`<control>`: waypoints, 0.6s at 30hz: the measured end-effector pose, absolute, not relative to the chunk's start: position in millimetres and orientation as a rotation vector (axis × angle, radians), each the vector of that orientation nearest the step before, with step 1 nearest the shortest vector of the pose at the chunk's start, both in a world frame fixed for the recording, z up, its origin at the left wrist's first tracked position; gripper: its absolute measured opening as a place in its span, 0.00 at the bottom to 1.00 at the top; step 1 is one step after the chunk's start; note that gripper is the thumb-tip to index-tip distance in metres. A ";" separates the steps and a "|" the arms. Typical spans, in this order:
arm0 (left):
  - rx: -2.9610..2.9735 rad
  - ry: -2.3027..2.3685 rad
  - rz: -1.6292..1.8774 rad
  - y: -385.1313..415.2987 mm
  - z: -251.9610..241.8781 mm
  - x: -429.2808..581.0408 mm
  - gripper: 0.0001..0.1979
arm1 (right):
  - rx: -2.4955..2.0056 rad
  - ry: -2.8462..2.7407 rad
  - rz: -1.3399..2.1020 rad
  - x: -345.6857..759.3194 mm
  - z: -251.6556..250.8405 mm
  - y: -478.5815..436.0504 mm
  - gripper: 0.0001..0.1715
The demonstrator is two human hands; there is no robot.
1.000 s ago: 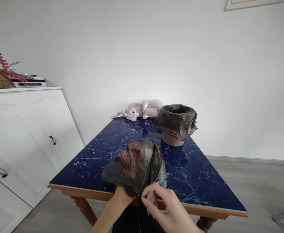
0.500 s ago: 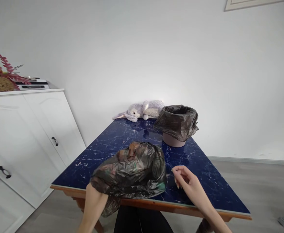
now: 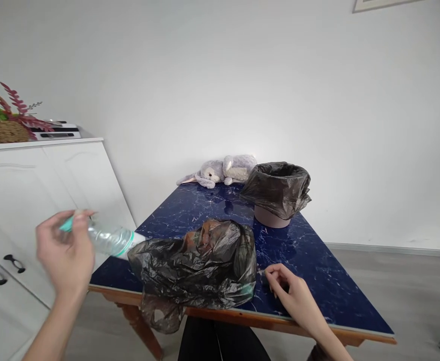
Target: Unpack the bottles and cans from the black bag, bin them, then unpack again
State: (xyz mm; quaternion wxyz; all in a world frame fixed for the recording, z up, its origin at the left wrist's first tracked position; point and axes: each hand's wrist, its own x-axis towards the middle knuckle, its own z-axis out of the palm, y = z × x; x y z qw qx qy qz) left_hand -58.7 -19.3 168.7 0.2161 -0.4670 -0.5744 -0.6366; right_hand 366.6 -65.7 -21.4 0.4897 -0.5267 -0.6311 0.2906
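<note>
In the head view my left hand (image 3: 67,250) is raised off the table's left front. Its fingers are closed around the turquoise cap end of a clear plastic bottle (image 3: 110,240). The bottle's far end meets the mouth of a crumpled black plastic bag (image 3: 200,265), and part of it may be hidden there. Brown and green shapes show through the thin bag, which lies along the front of the table. To its right my right hand (image 3: 289,288) rests low over the tabletop, fingers curled in a pinch. What they hold, if anything, I cannot make out.
A bin (image 3: 272,218) lined with a black bag stands at the right back of the blue marbled table (image 3: 317,281). Behind it to the left lies a plush rabbit (image 3: 227,169). A white cabinet (image 3: 65,180) with a flower basket (image 3: 3,130) is at the left.
My left hand has come out of the bag to the left, with a plastic bottle in it. The bag has sagged at its mouth. My right hand has shifted slightly down.
</note>
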 end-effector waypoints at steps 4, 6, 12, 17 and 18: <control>-1.541 -1.504 -1.747 39.7 171.1 -54.8 0.19 | -1.308 -1.572 0.690 366.6 -26.6 -65.4 0.25; -1.709 -1.502 -1.691 65.8 164.1 -50.4 0.17 | -1.312 -1.579 0.675 366.1 -28.2 -65.5 0.24; -1.993 -1.529 -1.455 119.5 136.0 -42.3 0.14 | -1.310 -1.597 0.644 365.7 -28.4 -65.9 0.24; -2.072 -1.554 -1.501 136.7 117.1 -40.0 0.20 | -1.324 -1.624 0.650 367.9 -31.7 -64.5 0.24; -2.097 -1.579 -1.525 138.3 113.2 -40.5 0.23 | -1.331 -1.628 0.653 368.2 -32.9 -64.1 0.23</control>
